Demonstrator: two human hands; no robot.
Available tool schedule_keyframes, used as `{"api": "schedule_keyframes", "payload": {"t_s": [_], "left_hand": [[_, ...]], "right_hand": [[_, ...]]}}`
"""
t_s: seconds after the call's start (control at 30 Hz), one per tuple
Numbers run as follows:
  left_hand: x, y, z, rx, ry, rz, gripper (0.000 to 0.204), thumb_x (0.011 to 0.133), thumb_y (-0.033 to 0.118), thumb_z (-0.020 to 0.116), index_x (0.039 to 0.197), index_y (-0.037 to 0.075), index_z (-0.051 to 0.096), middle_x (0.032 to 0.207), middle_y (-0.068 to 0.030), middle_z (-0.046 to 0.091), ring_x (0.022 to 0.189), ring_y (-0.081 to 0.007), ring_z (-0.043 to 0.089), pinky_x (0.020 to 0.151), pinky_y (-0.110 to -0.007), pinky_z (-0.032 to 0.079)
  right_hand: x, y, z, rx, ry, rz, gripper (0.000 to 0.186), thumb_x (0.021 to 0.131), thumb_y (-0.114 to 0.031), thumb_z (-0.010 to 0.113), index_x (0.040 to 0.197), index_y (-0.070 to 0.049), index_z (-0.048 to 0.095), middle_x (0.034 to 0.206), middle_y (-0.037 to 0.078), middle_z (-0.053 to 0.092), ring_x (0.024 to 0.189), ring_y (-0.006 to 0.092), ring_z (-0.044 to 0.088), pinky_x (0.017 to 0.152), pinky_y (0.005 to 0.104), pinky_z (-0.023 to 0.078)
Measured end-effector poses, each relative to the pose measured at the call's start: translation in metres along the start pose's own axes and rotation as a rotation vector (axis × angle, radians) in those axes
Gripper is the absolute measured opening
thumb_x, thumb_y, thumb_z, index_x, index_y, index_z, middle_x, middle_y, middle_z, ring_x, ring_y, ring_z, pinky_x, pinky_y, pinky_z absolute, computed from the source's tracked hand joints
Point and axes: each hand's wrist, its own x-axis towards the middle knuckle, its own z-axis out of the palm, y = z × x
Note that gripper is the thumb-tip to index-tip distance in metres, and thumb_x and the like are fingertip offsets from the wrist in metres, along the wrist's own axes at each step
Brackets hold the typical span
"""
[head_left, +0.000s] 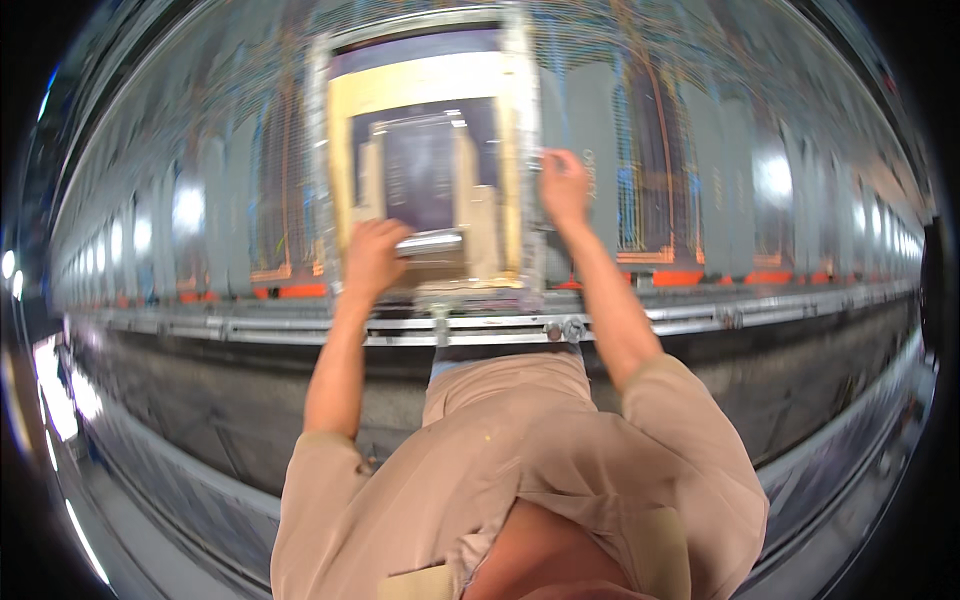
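One metal-edged frame (529, 190), one silver bar (432, 242): left hand (374, 254) closed around bar's left end; right hand (566, 187) at frame's right edge, grip not discernible through blur.

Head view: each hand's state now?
Left hand: closed, holding silver bar.
Right hand: at right edge of metal frame; open or closed cannot be told.

Rectangular silver metal frame (527, 100) over long flat grey-patterned sheet (715, 190); straight silver metal rail (490, 323) before it; short silver bar (432, 241) within, near end.
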Motion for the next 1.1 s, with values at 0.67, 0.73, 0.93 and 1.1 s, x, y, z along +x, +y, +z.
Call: {"api": "schedule_keyframes", "payload": {"t_s": [0.67, 0.73, 0.93, 1.1], "left_hand": [[-0.069, -0.104, -0.033, 0.057, 0.02, 0.149, 0.045, 0.054, 0.004, 0.077, 0.098, 0.013, 0.07, 0.099, -0.0014, 0.07, 0.086, -0.0251, 0.06, 0.082, -0.041, 0.042], [-0.031, -0.127, -0.03, 0.081, 0.069, 0.174, 0.042, 0.056, 0.006, 0.077, 0.097, 0.013, 0.07, 0.098, -0.0016, 0.07, 0.087, -0.0251, 0.061, 0.082, -0.041, 0.042], [0.088, -0.185, -0.041, 0.084, 0.009, 0.123, 0.031, 0.063, 0.012, 0.083, 0.093, 0.013, 0.076, 0.093, -0.004, 0.073, 0.086, -0.0246, 0.066, 0.083, -0.041, 0.046], [0.151, -0.203, -0.053, 0.024, -0.14, 0.067, 0.025, 0.069, 0.022, 0.086, 0.09, 0.01, 0.08, 0.083, -0.0122, 0.074, 0.079, -0.0338, 0.07, 0.075, -0.045, 0.051]], "right_hand": [[-0.033, -0.044, 0.106, -0.309, -0.048, 0.081, 0.03, 0.095, -0.033, 0.065, 0.102, -0.005, 0.074, 0.089, 0.021, 0.073, 0.084, 0.0382, 0.07, 0.077, 0.0442, 0.053], [-0.027, -0.055, 0.1, -0.459, -0.139, 0.1, 0.03, 0.095, -0.033, 0.066, 0.105, -0.006, 0.075, 0.102, 0.022, 0.074, 0.098, 0.0393, 0.07, 0.086, 0.0437, 0.054], [0.024, -0.135, 0.127, -0.165, -0.537, -0.26, 0.036, 0.089, -0.035, 0.074, 0.111, -0.007, 0.074, 0.099, 0.019, 0.073, 0.094, 0.0382, 0.07, 0.084, 0.0453, 0.055], [0.054, -0.174, 0.196, -0.483, -0.869, -0.479, 0.029, 0.082, -0.029, 0.077, 0.098, -0.005, 0.071, 0.09, 0.021, 0.073, 0.088, 0.0396, 0.071, 0.078, 0.0479, 0.057]]}}
